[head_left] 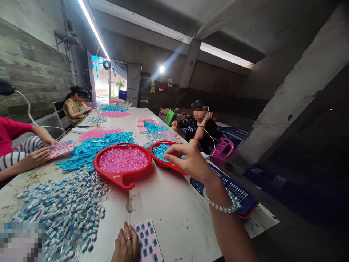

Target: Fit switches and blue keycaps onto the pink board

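Note:
My left hand (125,242), with a ring on one finger, holds the left edge of a pink board (148,242) flat on the table. Rows of small blue-and-clear square pieces are set in the board. My right hand (188,158) wears a clear bead bracelet and hovers at a red basin (177,168) of blue pieces (161,149). Its thumb and fingertips are drawn together in a pinch; whatever may be between them is too small to make out. Left of it stands another red basin (131,185) with a hooked handle, full of pink clear pieces (122,159).
Loose blue-and-white pieces (62,207) are heaped at the left, with a blue pile (98,145) beyond. A dark blue basket (245,196) is at the table's right edge. A person in pink (15,129) works on a similar board; two others sit farther along.

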Demonstrator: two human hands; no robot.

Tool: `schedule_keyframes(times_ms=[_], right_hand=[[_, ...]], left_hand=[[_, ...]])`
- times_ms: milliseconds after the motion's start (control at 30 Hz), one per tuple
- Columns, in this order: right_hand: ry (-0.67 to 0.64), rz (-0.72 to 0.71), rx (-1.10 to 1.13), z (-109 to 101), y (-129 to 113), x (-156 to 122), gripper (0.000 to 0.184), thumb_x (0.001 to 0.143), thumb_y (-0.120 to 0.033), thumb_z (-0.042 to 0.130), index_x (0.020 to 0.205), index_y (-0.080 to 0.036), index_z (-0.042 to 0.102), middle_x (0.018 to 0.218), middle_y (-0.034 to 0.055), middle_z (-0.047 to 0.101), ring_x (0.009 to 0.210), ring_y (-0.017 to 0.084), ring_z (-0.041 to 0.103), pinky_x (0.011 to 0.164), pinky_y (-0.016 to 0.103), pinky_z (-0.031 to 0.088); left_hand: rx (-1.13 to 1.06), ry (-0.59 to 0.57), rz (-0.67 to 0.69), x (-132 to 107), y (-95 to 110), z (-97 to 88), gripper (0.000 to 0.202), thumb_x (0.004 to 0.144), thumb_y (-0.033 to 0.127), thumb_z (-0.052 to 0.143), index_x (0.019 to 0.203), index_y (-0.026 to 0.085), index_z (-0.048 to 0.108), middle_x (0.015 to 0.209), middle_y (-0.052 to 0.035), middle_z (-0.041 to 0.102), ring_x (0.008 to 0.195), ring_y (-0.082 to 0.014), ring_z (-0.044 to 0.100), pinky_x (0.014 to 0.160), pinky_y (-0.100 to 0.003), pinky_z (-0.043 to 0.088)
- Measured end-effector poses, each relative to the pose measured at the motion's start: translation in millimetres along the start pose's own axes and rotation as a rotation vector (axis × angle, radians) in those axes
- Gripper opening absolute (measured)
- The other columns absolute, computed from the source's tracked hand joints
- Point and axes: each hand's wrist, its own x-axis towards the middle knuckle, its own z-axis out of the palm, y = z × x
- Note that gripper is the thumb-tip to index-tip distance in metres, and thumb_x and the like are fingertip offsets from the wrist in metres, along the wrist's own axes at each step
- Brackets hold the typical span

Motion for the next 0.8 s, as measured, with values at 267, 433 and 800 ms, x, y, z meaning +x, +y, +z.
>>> schedule_keyframes(times_ms=[267,433,800], right_hand=[[-0.942,0.023,-0.263,78,34,-8,0.018,0.071,-0.010,0.071,0.089,-0.013,0.071,0.067,-0.0022,0.061,0.057,0.008,0.051,0.054,0.019,0.038],[-1.052,0.062,-0.252,134,70,-32,0.028,0.077,-0.019,0.069,0.104,-0.014,0.068,0.074,0.0004,0.064,0.061,0.009,0.054,0.057,0.018,0.038],[-0.862,-0.021,-0.517,186,69,-72,0.017,0.079,-0.022,0.058,0.083,-0.014,0.072,0.073,0.0083,0.069,0.065,0.018,0.061,0.052,0.023,0.038]], left_hand=[[-0.114,-0.032,-0.009,-5,-3,-3.6,0.033,0.074,0.020,0.062,0.105,0.013,0.069,0.111,-0.0187,0.065,0.095,-0.0317,0.063,0.062,-0.030,0.053],[-0.186,-0.096,0.025,-3,-11,-12.0,0.040,0.074,0.025,0.062,0.111,0.012,0.065,0.116,-0.0210,0.061,0.102,-0.0337,0.060,0.064,-0.031,0.053],[-0.093,0.034,-0.040,-4,7,13.1,0.026,0.074,0.016,0.063,0.098,0.011,0.071,0.102,-0.0221,0.067,0.089,-0.0324,0.066,0.057,-0.029,0.051]])
